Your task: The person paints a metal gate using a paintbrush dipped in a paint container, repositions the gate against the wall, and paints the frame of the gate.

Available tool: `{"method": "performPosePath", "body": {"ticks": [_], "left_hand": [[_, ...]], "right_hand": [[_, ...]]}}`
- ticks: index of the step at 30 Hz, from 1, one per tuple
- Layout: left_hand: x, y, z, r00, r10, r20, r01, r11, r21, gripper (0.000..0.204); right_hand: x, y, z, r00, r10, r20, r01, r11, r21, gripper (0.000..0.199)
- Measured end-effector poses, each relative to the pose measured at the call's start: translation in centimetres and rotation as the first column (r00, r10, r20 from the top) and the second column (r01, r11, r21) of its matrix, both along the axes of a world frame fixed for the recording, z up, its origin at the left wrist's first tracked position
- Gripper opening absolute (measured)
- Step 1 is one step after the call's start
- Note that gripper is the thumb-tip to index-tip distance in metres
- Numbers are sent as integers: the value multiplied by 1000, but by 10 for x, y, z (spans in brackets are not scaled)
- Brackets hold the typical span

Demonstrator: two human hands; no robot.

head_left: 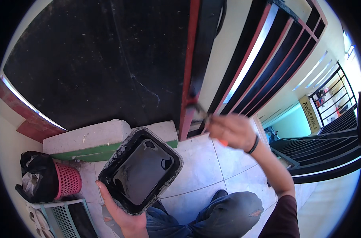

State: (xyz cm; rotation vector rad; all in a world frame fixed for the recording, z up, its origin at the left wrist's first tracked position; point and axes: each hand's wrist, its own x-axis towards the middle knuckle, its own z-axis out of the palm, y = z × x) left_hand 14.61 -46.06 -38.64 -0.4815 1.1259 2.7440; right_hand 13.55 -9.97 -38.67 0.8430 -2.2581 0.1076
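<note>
My left hand (123,216) holds from below a black tray (109,168) filled with glossy black paint, tilted slightly, in front of my knees. My right hand (232,131) is raised and grips a paintbrush (198,109) with an orange handle end; its dark bristles touch the red metal frame post (187,79), which is partly covered in black paint. A black band sits on my right wrist. The large gate panel (97,59) to the left is black all over.
A grey concrete block with a green edge (89,139) lies at the gate's foot. A pink basket with a black bag (67,180) and a green crate (65,218) stand at the left. Black railings (323,146) run along the right. The floor is pale tile.
</note>
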Motion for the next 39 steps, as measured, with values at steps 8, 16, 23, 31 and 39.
{"method": "performPosePath", "body": {"ticks": [8,16,23,31,39], "left_hand": [[4,1,9,998,56,28,-55,998,-36,58],[6,-1,7,999,34,22,-36,998,57,65],[7,10,19,959,257,122,-268,960,82,125],[13,-4,0,995,78,-61,-88,981,-173,109],[25,-6,-21,939,-32,-344,-177,810,-559,100]], "right_hand": [[18,-26,1,951,-100,-292,104,995,-3,38],[37,-26,-104,982,-158,101,149,985,84,38],[-3,-14,3,996,-84,-6,82,986,-148,36],[18,-30,-79,974,-137,-182,154,985,83,32],[16,-18,-127,963,-79,256,102,992,-78,37]]}}
